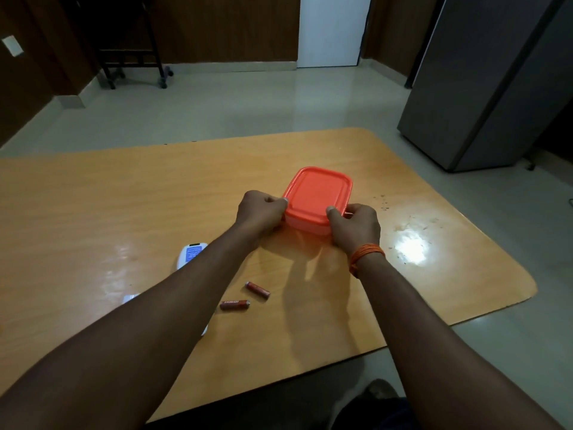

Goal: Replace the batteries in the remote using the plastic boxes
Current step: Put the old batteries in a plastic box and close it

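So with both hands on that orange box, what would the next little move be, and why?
Probably prying the lid up: the left hand and right hand grip its near corners, it still looks shut, and two batteries lie loose.

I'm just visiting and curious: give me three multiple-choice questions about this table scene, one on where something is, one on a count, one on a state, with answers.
1. Where do the loose batteries lie?
A. on the box lid
B. on the table between the forearms
C. on the floor

2. How many loose batteries show?
A. one
B. two
C. four

3. What state is the orange box in?
A. lid on, gripped by both hands
B. lid off, lying beside it
C. tipped on its side

Answers:
1 B, they rest on the wooden table nearer the person than the box.
2 B, two reddish cells lie close together.
3 A, the left hand and right hand hold its near corners, thumbs on the lid's rim.
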